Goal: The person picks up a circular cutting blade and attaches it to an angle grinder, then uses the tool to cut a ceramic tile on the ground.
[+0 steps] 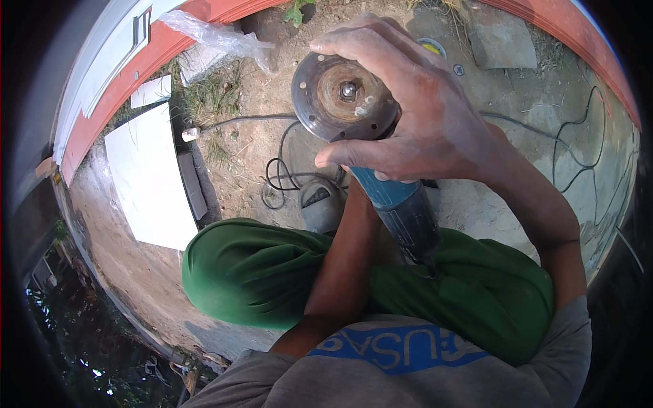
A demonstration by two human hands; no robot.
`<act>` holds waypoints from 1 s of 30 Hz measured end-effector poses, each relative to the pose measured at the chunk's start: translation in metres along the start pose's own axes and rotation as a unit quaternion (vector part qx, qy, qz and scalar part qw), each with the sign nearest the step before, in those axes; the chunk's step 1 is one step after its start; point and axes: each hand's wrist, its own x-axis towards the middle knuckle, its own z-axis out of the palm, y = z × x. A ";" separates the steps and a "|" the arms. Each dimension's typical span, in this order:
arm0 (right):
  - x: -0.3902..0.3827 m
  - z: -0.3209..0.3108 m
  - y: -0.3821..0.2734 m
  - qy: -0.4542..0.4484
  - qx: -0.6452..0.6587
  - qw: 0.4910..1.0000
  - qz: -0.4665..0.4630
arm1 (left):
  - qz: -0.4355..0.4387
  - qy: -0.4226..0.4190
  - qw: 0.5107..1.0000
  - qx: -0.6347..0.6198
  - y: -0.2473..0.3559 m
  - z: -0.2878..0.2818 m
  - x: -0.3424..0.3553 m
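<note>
My right hand (425,115) grips the head of a teal and dark angle grinder (394,204), its fingers curled round the rim of a worn metal disc (326,102) with a rusty centre and small holes, which faces up. My left hand (360,187) reaches up behind the grinder from below; its fingers are mostly hidden by the tool and my right hand. The grinder's body slants down over my green-clothed legs, and its cord hangs from the lower end.
Black cables (558,143) loop over the dusty concrete. At left lie white panels (143,177) and crumpled clear plastic (218,37). A grey object (320,207) sits by my knee. A small round container (433,47) and a square slab (503,41) lie near the red-painted edge ahead.
</note>
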 end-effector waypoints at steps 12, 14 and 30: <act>0.005 -0.004 -0.008 0.055 0.010 0.996 -0.066 | 0.004 -0.003 1.000 0.007 0.009 0.007 0.002; 0.003 -0.022 -0.018 -0.016 0.021 0.999 0.026 | 0.007 -0.002 1.000 0.006 0.010 0.003 0.002; 0.015 -0.024 0.003 -0.041 -0.040 0.997 -0.053 | 0.021 -0.021 1.000 0.009 0.016 0.003 0.011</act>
